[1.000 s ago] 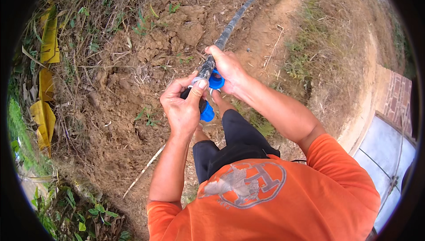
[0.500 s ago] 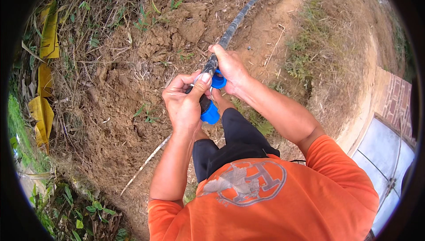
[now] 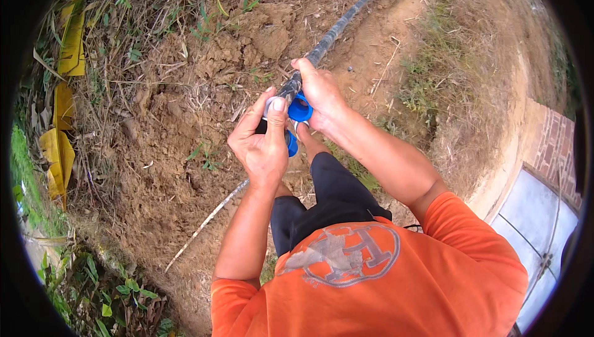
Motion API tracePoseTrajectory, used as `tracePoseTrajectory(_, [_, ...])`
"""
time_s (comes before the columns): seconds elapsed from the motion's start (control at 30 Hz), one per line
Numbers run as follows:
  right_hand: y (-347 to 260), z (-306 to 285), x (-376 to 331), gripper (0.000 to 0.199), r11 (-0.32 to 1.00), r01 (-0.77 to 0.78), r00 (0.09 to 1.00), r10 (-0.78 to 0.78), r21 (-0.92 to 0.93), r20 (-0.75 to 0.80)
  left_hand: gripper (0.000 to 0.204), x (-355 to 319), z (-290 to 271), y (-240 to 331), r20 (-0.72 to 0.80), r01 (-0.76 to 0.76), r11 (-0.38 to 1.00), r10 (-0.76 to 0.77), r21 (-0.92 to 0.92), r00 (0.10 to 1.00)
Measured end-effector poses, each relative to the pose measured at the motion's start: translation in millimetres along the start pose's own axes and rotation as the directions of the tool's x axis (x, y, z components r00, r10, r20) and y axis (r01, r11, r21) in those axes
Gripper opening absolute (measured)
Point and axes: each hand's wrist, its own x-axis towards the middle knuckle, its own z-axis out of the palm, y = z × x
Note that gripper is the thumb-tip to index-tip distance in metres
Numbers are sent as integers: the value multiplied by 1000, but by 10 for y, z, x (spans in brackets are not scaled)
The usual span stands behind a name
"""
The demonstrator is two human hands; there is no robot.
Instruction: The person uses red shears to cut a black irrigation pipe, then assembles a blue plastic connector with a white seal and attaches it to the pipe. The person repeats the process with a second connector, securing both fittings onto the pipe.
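- Your right hand [image 3: 322, 92] is wrapped around the end of the black pipe [image 3: 328, 40], fingers curled shut on it just above the blue fitting [image 3: 300, 109].
- Your left hand [image 3: 263, 145] pinches a small pale ring-like piece [image 3: 272, 103] between thumb and forefinger at the pipe end; the other fingers are curled loosely beneath. What this piece is exactly cannot be told.
- The black pipe runs from your hands up and away across the bare soil [image 3: 185, 151] toward the upper edge of the view. Its end sits between both hands, in front of your knees.
- The blue fitting shows in two parts: one collar beside your right thumb, a second blue part [image 3: 291, 144] lower down, half hidden behind your left hand.
- Judged progress: the fitting is on or at the pipe end, but the joint does not look closed; the blue parts stand apart. Seating and tightening appear to remain.
- No packages, labels or signs are visible near the work. The only marking is a faded grey emblem on your orange shirt [image 3: 371, 287].
- Yellow dried leaves [image 3: 59, 145] lie at the left rim; a brick edge [image 3: 557, 151] and a pale slab [image 3: 538, 213] lie at the right.
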Motion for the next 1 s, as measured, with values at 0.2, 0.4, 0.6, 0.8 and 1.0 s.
tracePoseTrajectory(0.2, [-31, 2, -65, 31, 999, 19, 999, -20, 47, 28, 37, -39, 75, -2, 61, 62, 971, -49, -231, 997])
tracePoseTrajectory(0.4, [-106, -72, -170, 31, 1000, 0, 998, -2, 28, 69, 36, -77, 13, -231, 146, -104, 980, 129, -170, 981])
tracePoseTrajectory(0.6, [-95, -167, -74, 28, 1000, -11, 997, 9, 16, 77, 41, 41, -35, -273, 203, -365, 929, 346, 62, 916])
tracePoseTrajectory(0.8, [-171, -80, 12, 28, 999, 31, 994, -33, 21, 102, 41, 60, 182, -304, 46, -490, 836, 494, 246, 868])
tracePoseTrajectory(1.0, [-181, 46, -2, 28, 1000, -2, 999, 2, 12, 49, 38, 160, 129, -198, 62, -520, 788, 531, 328, 845])
